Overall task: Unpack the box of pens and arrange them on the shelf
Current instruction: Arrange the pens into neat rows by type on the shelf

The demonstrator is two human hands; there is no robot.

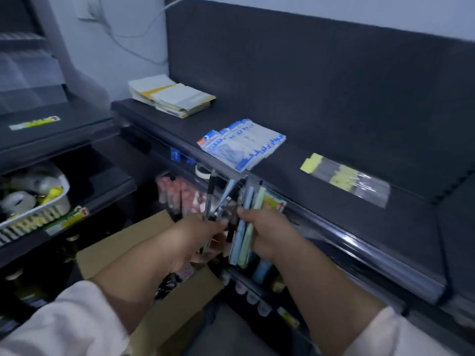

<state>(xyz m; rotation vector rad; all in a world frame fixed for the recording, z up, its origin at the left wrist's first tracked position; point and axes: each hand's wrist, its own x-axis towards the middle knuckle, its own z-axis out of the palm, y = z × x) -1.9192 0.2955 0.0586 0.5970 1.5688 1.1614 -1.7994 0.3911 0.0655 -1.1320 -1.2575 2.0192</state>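
Both hands raised over the open cardboard box (144, 242), just before the dark shelf (321, 173); left hand (198, 240) with fingers curled round a few dark pens (218, 201); right hand (267, 229) closed on a bundle of pale blue and green pens (246, 227); blue-printed packets (241, 142) lying flat on the shelf behind.

Pens (232, 201) bunched upright (black, blue, green) above open box (133, 242).

Bare room on the dark shelf (295, 119) is lying between the blue packets (241, 143) and the yellow-labelled clear pack (345, 179). Far left, a paper stack (171, 95) is taking up the corner; the near right stretch is lying open.
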